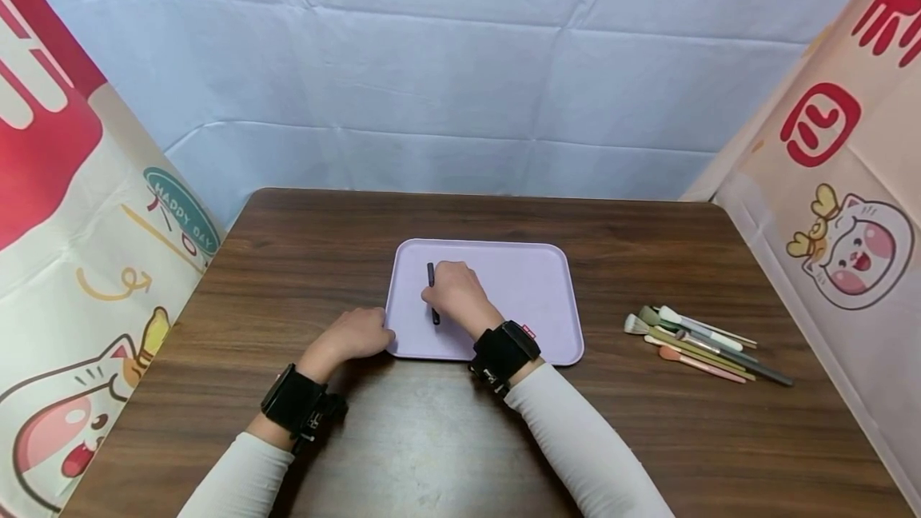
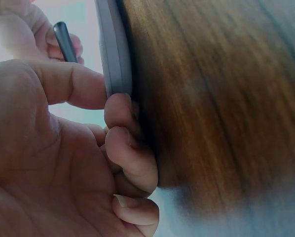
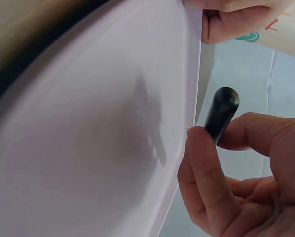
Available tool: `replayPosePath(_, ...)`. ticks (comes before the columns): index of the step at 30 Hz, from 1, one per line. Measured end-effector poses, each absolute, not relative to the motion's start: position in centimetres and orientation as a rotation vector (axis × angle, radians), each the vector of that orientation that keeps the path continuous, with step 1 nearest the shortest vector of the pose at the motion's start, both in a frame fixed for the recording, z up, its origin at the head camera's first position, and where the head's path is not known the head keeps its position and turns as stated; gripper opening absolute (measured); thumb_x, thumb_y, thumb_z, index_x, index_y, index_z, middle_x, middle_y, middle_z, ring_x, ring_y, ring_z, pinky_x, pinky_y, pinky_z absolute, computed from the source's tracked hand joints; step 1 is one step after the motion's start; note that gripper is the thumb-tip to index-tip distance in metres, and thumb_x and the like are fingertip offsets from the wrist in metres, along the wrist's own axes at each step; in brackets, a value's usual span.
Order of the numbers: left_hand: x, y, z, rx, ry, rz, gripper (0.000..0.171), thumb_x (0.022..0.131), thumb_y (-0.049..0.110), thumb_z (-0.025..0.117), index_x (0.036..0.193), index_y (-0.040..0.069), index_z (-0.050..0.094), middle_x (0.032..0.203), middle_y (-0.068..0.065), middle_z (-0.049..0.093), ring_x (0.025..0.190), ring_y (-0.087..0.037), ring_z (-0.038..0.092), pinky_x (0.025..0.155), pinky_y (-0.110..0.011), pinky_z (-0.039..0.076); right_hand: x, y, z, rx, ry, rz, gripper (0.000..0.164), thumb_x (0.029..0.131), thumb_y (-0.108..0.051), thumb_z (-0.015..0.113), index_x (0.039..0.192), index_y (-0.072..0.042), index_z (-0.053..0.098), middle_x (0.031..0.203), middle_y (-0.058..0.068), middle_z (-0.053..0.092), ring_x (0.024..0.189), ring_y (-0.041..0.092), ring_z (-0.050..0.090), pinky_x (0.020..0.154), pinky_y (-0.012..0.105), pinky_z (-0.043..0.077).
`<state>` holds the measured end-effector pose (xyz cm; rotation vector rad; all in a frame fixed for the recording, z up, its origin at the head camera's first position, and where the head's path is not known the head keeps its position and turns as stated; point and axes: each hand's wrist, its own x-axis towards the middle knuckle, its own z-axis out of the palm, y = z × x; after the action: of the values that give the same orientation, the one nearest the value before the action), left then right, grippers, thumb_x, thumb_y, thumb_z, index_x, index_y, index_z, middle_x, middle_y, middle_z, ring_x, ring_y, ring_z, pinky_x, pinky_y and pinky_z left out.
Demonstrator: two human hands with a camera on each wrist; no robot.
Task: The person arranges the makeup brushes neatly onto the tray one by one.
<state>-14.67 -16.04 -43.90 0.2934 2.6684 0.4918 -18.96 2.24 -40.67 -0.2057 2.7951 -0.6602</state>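
A pale lilac tray lies on the wooden table. My left hand pinches its rim near the front left corner; in the left wrist view the thumb and curled fingers meet at the tray's edge. Over the tray's left half, my right hand holds a slim black stick between thumb and fingers. The right wrist view shows the stick's rounded end; its other end is hidden there, so its kind is unclear. The stick's shadow falls on the tray.
Several makeup brushes lie in a loose pile on the table, right of the tray. A pale blue cloth hangs behind the table. Printed cloths flank it left and right.
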Motion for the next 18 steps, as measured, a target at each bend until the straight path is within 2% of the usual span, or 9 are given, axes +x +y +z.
replayPosePath(18,-14.7,-16.0,-43.9,0.279,2.676,0.469,0.020,0.090,0.021,0.057,0.095,0.003,0.064,0.086,-0.009,0.063,0.074,-0.024,0.055,0.070,-0.040,0.047,-19.6,-0.8,-41.6,-0.225,2.791,-0.662,0.034,0.092,-0.017,0.063,0.061,-0.012,0.052,0.058,0.001,0.050,0.054,0.018,0.052,0.051,0.026,0.039)
